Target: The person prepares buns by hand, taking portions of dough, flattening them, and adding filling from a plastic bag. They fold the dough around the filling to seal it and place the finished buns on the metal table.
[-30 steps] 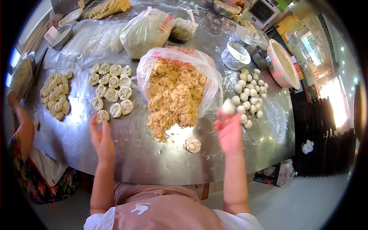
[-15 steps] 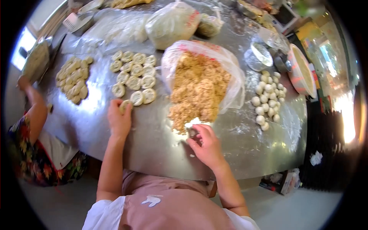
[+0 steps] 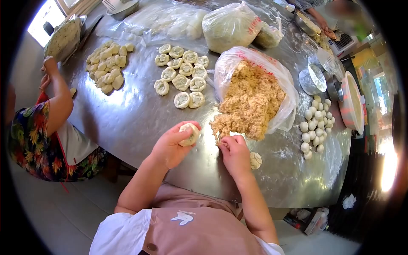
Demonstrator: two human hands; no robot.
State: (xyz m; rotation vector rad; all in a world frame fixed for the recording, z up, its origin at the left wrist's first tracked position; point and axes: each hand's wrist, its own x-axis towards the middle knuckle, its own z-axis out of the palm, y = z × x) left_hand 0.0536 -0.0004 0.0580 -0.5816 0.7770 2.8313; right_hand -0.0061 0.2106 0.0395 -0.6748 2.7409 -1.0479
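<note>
Held off the table in my left hand (image 3: 170,146) is a small round dough piece (image 3: 192,135), its pale side turned up between thumb and fingers. My right hand (image 3: 236,155) is pinched at the lower edge of a heap of crumbly tan filling (image 3: 250,100); whatever its fingertips hold is too small to make out. The filling spills from an open clear plastic bag (image 3: 287,85). Just right of that hand lies a flat pale dough disc (image 3: 256,160). Beyond my left hand, several round filled dough pieces (image 3: 181,82) sit in rows.
Dough lumps (image 3: 106,66) are heaped at left, beside a co-worker's arm (image 3: 59,95). White dough balls (image 3: 316,123) cluster at right, near a metal bowl (image 3: 312,79) and a large basin (image 3: 352,102). Full plastic bags (image 3: 229,27) stand behind. Another person's hands (image 3: 326,29) show far right.
My left hand has left the rows and come toward the filling, with a dough piece raised in it. My right hand stays by the filling's edge. The view has shifted; a disc now shows beside it.
</note>
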